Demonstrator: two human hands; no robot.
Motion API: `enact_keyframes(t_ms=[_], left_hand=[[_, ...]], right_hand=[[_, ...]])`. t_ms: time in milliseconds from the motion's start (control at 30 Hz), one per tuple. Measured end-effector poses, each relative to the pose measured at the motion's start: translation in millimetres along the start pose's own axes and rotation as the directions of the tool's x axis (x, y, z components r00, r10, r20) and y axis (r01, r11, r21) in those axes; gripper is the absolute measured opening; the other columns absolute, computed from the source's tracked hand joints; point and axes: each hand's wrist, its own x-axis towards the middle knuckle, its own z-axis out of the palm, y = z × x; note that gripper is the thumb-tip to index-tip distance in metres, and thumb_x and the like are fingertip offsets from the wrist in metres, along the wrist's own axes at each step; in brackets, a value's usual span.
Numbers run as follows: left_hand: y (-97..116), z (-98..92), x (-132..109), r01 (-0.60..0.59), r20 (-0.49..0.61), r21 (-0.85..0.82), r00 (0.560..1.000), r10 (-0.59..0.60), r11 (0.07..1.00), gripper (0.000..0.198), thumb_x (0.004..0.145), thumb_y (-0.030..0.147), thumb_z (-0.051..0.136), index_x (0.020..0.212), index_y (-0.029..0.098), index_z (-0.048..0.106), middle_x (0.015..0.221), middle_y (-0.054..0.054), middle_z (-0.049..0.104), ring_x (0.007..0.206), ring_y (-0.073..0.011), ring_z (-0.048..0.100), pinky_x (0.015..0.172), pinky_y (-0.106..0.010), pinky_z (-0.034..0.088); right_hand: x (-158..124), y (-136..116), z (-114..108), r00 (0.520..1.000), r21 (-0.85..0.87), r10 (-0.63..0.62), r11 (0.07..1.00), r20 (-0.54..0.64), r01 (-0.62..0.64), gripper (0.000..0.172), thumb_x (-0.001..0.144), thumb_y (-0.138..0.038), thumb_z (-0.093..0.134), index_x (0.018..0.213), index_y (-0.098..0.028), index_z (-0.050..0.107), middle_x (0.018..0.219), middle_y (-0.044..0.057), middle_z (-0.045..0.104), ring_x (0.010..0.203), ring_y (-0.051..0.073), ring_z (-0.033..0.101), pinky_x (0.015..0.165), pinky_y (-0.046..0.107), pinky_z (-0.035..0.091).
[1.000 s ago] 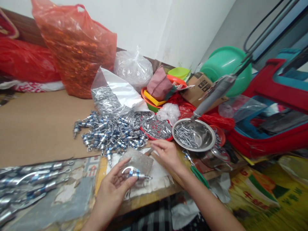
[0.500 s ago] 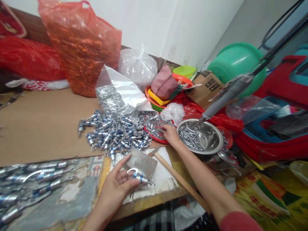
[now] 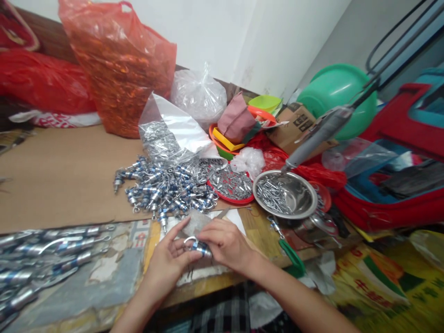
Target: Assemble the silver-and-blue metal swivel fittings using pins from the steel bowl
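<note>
Work turns two-handed: my right hand (image 3: 227,245), grip unclear, reaches the silver-blue cylindrical metal fitting (image 3: 201,248) my left hand (image 3: 169,259) pinches.

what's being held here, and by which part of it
A silver-and-blue metal fitting: the left hand pinches it by the end near its curved silver arm. The right hand is at the other end, its grip hidden.

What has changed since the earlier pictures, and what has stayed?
The right hand reached away to the red tray, then drew back to the metal piece. Whether it picked anything up is hidden. The left hand still holds that piece; the steel bowl stayed put.
</note>
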Motion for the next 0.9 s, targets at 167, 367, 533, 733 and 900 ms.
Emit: enact_keyframes(t_ms=[167, 367, 533, 733, 900], left_hand=[[0, 0.1, 0, -0.004, 0.013, -0.019, 1.000, 0.004, 1.000, 0.086, 0.053, 0.013, 0.072, 0.128, 0.013, 0.031, 0.064, 0.001, 0.066, 0.061, -0.0121, 0.061, 0.060, -0.023, 0.047], [-2, -1.1, 0, -0.011, 0.009, -0.002, 1.000, 0.011, 1.000, 0.088, 0.051, 0.016, 0.073, 0.129, 0.014, 0.031, 0.065, 0.001, 0.067, 0.061, -0.0130, 0.061, 0.060, -0.023, 0.047], [0, 0.0, -1, -0.004, -0.011, 0.023, 1.000, 0.004, 1.000, 0.088, 0.050, 0.018, 0.073, 0.128, 0.014, 0.033, 0.066, 0.000, 0.067, 0.063, -0.0144, 0.062, 0.060, -0.024, 0.048], [2, 1.4, -1, 0.012, -0.021, 0.007, 1.000, -0.012, 1.000, 0.087, 0.050, 0.016, 0.073, 0.127, 0.014, 0.033, 0.065, 0.001, 0.067, 0.063, -0.0146, 0.063, 0.061, -0.025, 0.049], [2, 1.3, -2, 0.018, -0.023, 0.012, 1.000, -0.017, 1.000, 0.086, 0.051, 0.014, 0.073, 0.128, 0.016, 0.033, 0.066, 0.001, 0.068, 0.062, -0.0140, 0.064, 0.059, -0.023, 0.049]], right_hand=[[-6, 8, 0, 0.997, -0.059, -0.068, 0.996, -0.020, 0.067, 0.030, 0.077, -0.006, 0.040, 0.087, -0.017, 0.066, 0.079, 0.006, 0.066, 0.073, 0.017, 0.057, 0.064, 0.030, 0.046], [-13, 5, -1, 0.995, -0.044, -0.102, 0.994, -0.002, 0.102, 0.031, 0.079, -0.007, 0.039, 0.090, -0.019, 0.065, 0.080, 0.006, 0.066, 0.076, 0.016, 0.058, 0.068, 0.030, 0.047], [-21, 2, 2, 0.999, -0.126, -0.030, 0.992, 0.019, 0.032, 0.028, 0.081, -0.010, 0.043, 0.096, -0.022, 0.063, 0.084, 0.006, 0.064, 0.083, 0.019, 0.052, 0.074, 0.035, 0.044], [-39, 15, 0, 0.984, 0.012, 0.124, 0.992, -0.126, -0.124, 0.035, 0.083, -0.010, 0.036, 0.100, -0.025, 0.062, 0.101, 0.007, 0.056, 0.094, 0.017, 0.052, 0.078, 0.032, 0.044], [-66, 45, -17, 0.846, -0.277, 0.526, 0.803, -0.085, -0.527, 0.039, 0.077, -0.026, 0.053, 0.115, -0.017, 0.051, 0.098, 0.011, 0.056, 0.091, 0.024, 0.054, 0.077, 0.037, 0.044]])
